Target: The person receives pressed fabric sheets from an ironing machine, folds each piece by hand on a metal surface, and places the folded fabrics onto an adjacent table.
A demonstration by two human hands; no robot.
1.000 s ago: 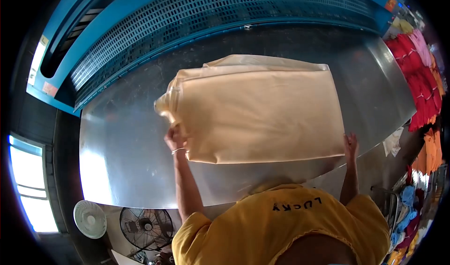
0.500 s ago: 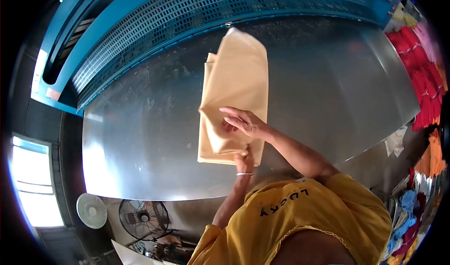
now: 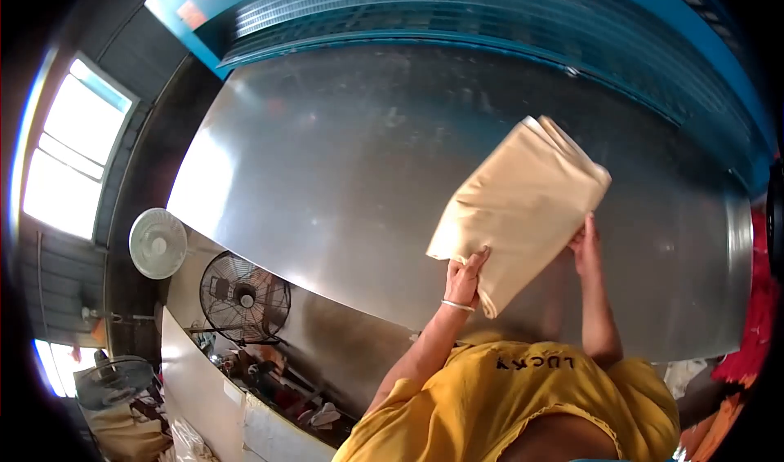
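two hands at a folded cream cloth (image 3: 527, 200)
the left hand (image 3: 463, 279) is closed on its near edge, thumb on top; the right hand (image 3: 586, 252), fingers partly hidden, meets its right edge, grip unclear. the tabletop (image 3: 343, 168) runs wide to the left hand's left, a blue machine (image 3: 490, 8) beyond both hands. the cloth spans between the hands and stretches ahead of them.
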